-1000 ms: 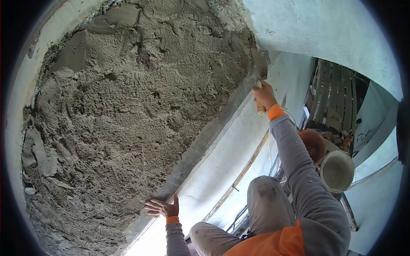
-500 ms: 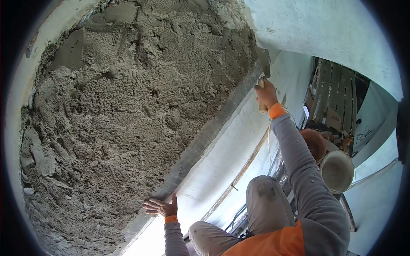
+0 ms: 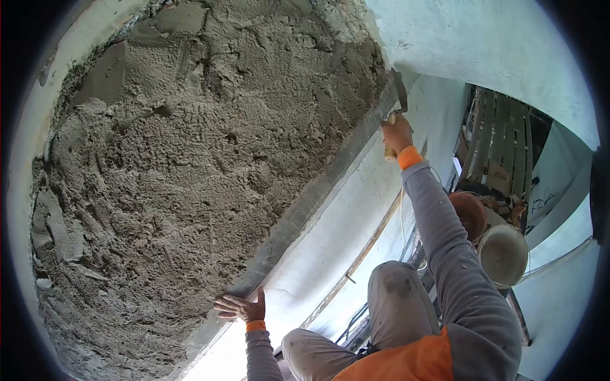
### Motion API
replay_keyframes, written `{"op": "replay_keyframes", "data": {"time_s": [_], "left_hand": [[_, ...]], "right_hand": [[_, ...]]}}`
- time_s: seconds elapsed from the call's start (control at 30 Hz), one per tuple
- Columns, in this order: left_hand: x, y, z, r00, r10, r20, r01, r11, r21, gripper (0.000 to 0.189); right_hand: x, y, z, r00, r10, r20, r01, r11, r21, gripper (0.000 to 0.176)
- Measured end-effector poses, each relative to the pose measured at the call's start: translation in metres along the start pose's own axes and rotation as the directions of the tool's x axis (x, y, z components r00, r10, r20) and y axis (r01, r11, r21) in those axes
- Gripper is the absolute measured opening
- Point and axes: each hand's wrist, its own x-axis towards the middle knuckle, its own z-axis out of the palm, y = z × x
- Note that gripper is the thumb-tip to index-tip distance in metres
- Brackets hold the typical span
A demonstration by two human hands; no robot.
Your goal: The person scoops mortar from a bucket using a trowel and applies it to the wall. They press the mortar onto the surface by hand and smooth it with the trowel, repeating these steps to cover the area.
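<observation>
My right hand (image 3: 397, 132) is wrapped round the wooden handle of a trowel (image 3: 399, 90). The trowel's grey blade stands at the upper end of a long straightedge (image 3: 305, 200), its face turned nearly edge-on to me. The straightedge lies diagonally along the lower right border of a wide patch of rough wet mortar (image 3: 171, 171). Toward the straightedge's lower end, my left hand (image 3: 244, 307) presses flat with fingers spread, the fingertips over its face and the thumb pointing up.
Smooth pale wall (image 3: 495, 44) surrounds the mortar at upper right. A whitish bucket (image 3: 502, 255) and a reddish-brown bucket (image 3: 467, 214) stand at right, below wooden planks (image 3: 499, 133). A thin wooden strip (image 3: 365, 260) runs diagonally above my knees.
The trowel in my right hand has turned, its blade now narrower to view and a little higher and to the right. My left hand holds its place on the straightedge.
</observation>
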Motion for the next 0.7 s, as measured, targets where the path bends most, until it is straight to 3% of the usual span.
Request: {"op": "replay_keyframes", "data": {"time_s": [0.27,0.37,0.47,0.7], "left_hand": [[-0.001,0.0,0.001,1.0,-0.01,0.01,0.01,1.0,-0.009,0.126],[0.0,-0.002,0.0,1.0,-0.005,-0.004,0.005,1.0,-0.008,0.126],[-0.001,-0.001,0.001,1.0,0.011,-0.027,-0.01,1.0,0.007,0.126],[-0.001,0.0,0.001,1.0,-0.018,-0.012,0.018,1.0,-0.013,0.126]], "right_hand": [[-0.006,-0.004,-0.001,0.994,0.053,0.093,-0.063,0.992,0.111,0.015],[0.009,0.006,0.011,0.958,0.182,0.22,-0.262,0.863,0.431,0.013],[0.02,-0.01,0.03,0.94,0.197,0.278,-0.329,0.733,0.595,0.013],[0.027,-0.064,0.05,0.956,0.137,0.258,-0.282,0.662,0.695,0.016]]}}
